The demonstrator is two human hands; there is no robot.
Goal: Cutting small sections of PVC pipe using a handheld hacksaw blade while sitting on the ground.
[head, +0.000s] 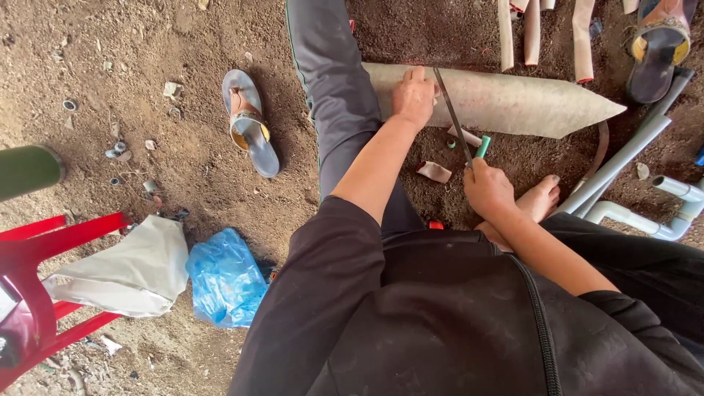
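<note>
A long grey pipe piece [513, 103] with a pointed right end lies across the dirt in front of me. My left hand [413, 95] presses down on its left part, next to my outstretched leg [334, 88] in grey trousers. My right hand [488, 192] grips the green handle of a thin saw blade [451, 110], which runs up and across the pipe just right of my left hand. My bare foot [539, 199] rests on the ground beside the right hand.
A sandal [251, 123] lies left of my leg. Red plastic chair [44, 293], white cloth [132, 271] and blue plastic bag [226, 279] sit at lower left. Grey and white pipes [631, 183] lie at right, cut pipe strips [532, 33] at the top, small offcuts [434, 171] near the blade.
</note>
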